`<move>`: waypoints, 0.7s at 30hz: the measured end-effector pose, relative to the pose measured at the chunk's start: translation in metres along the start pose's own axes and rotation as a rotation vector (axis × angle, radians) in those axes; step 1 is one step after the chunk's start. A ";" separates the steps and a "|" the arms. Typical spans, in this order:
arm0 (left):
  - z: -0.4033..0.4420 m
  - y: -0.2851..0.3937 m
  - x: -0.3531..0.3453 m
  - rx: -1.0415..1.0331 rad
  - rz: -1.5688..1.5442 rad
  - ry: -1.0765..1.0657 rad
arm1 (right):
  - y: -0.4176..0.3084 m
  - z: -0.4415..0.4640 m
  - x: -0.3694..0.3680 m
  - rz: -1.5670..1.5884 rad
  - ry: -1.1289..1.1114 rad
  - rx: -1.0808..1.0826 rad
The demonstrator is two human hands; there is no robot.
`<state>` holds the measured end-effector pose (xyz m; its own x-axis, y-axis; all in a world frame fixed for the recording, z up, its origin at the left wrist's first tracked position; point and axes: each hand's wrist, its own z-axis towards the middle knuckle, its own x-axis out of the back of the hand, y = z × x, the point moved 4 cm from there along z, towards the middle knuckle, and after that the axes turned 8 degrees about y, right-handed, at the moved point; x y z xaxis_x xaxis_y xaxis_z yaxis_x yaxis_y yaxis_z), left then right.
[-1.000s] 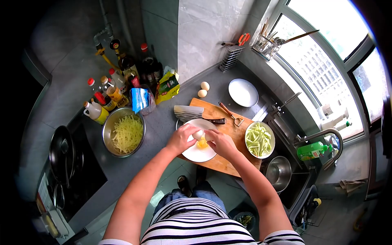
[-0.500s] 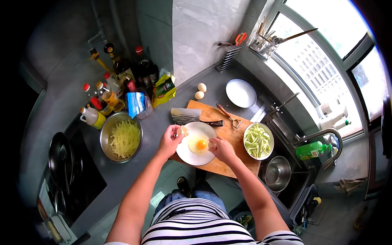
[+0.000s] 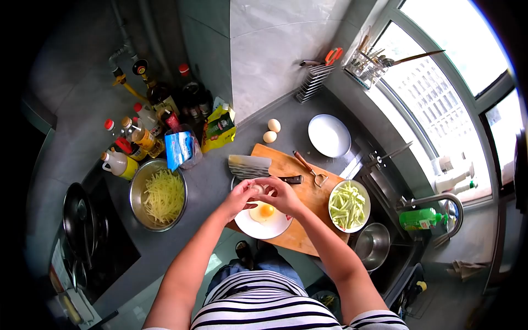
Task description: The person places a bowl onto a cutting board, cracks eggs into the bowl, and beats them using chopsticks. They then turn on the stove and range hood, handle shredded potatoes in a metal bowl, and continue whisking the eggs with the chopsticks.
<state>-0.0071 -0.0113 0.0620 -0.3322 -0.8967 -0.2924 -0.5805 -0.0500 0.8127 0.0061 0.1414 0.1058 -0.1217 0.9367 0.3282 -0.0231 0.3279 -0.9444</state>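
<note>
Both hands have come together over the plate [image 3: 256, 230], where they stood apart half a second ago. The left hand [image 3: 240, 200] pinches eggshell [image 3: 257, 188]; the right hand [image 3: 281, 196] curls against it, though whether it grips shell too I cannot tell. Below them the raw egg [image 3: 267, 211] lies in the plate, on the board [image 3: 316, 220]. Beyond are the cleaver [image 3: 249, 166], then two whole eggs [image 3: 269, 137], touching, on the counter [image 3: 217, 181].

Daylight is glaring white through your right-hand window [image 3: 459, 38]; your left-hand wall [image 3: 77, 115] is lying dim, and distortion is curving your view's blackened edges.
</note>
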 end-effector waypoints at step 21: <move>0.053 0.023 0.020 0.021 -0.417 0.131 | 0.097 0.179 0.046 -0.983 0.073 0.165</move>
<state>-0.0662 -0.0076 0.0481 0.0299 -0.8499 -0.5261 -0.6607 -0.4118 0.6277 -0.1791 0.1946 0.0260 0.0871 0.2653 0.9602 -0.2189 0.9454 -0.2413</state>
